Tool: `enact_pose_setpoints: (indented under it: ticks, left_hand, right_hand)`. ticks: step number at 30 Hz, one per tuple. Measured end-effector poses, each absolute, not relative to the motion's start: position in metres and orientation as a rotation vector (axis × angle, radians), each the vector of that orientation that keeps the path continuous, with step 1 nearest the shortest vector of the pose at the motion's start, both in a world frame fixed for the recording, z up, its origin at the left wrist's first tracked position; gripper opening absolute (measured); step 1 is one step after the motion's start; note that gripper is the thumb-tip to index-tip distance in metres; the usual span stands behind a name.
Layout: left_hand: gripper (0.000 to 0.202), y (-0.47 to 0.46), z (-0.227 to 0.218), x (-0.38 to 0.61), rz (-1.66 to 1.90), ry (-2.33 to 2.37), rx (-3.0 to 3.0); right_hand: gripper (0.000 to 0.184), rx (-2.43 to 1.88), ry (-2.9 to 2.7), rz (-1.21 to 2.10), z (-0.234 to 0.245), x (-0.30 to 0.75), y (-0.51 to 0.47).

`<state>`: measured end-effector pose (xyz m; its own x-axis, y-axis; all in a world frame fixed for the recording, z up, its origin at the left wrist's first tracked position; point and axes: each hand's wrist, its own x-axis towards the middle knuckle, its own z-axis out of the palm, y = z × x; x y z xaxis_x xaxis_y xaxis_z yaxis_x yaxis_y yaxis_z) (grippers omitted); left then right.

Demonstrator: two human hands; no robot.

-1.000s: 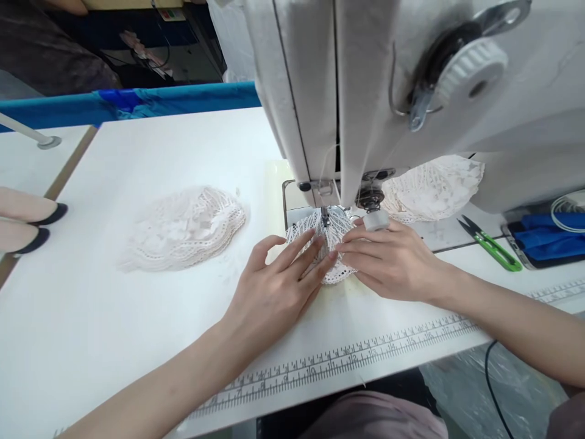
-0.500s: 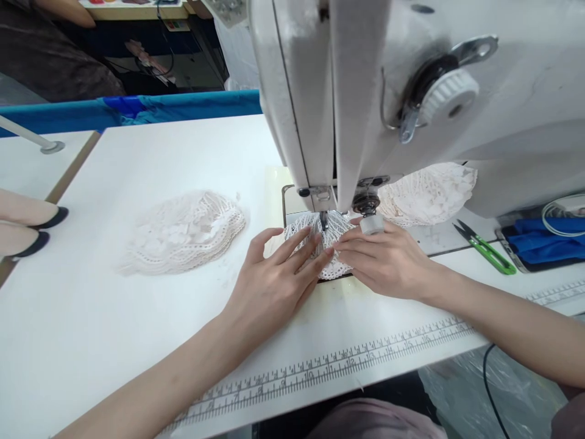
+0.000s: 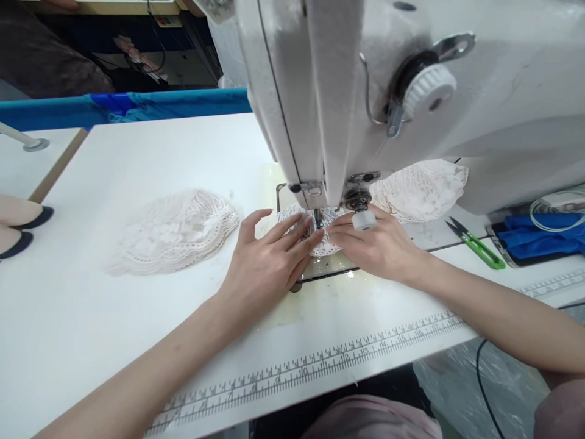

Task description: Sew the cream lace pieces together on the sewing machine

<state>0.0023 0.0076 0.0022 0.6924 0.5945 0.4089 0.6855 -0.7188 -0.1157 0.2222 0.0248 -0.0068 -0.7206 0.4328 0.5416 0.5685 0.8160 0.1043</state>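
Observation:
A small white lace piece [image 3: 328, 247] lies on the sewing machine's metal plate, under the presser foot [image 3: 318, 218]. My left hand [image 3: 265, 262] rests flat on its left side, fingers spread and thumb out, fingertips close to the foot. From the right, my right hand [image 3: 381, 247] holds the lace's right edge with its fingers together; its thumb is hidden. The sewing machine [image 3: 283, 91] stands over both hands, and its white knob covers part of the right fingers. Much of the lace is hidden under the hands.
Left on the white table lies a lace stack [image 3: 178, 231]; more lace [image 3: 423, 190] sits behind my right hand. Green-handled thread snips [image 3: 484, 251] and blue cloth [image 3: 539, 235] are at right. A ruler tape [image 3: 320, 369] runs along the front edge. Someone in dark clothing [image 3: 41, 55] is beyond.
The lace has moved away from me under the foot, both hands going with it, so more of the metal plate's near edge shows. The whole view has shifted slightly.

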Motion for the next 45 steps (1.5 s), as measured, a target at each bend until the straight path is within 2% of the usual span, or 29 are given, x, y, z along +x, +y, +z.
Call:
enact_pose_setpoints:
  ticks: [7,11,17,22,26,31,39,45]
  left_hand:
    - [0.026,0.011,-0.002,0.004,-0.653,-1.122,-2.750]
    - [0.022,0.015,0.003,0.007,-0.774,-1.404,-2.920]
    - [0.039,0.018,0.015,0.011,-0.890,-1.607,-3.032]
    - [0.036,0.014,0.011,0.007,-0.786,-1.419,-3.027]
    - [0.015,0.001,0.005,0.004,-0.640,-0.990,-2.800]
    - [0.030,-0.016,0.006,0.004,-0.430,-0.812,-2.643]
    - [0.036,-0.017,0.005,0.003,-0.424,-0.869,-2.706]
    - [0.031,-0.010,0.005,0.003,-0.412,-0.891,-2.691]
  right_hand:
    - [0.026,-0.761,-2.452,-0.379,-0.006,0.221,0.024]
    - [0.022,-0.856,-2.296,-0.188,-0.007,0.219,0.025]
    - [0.028,-1.052,-2.262,0.049,-0.008,0.216,0.024]
    - [0.020,-0.967,-2.288,0.107,-0.006,0.218,0.020]
    - [0.016,-0.825,-2.379,-0.018,-0.004,0.220,0.013]
    - [0.020,-0.769,-2.424,-0.191,-0.002,0.220,0.009]
    - [0.021,-0.764,-2.413,-0.206,-0.003,0.220,0.010]
    - [0.019,-0.773,-2.411,-0.280,-0.004,0.220,0.013]
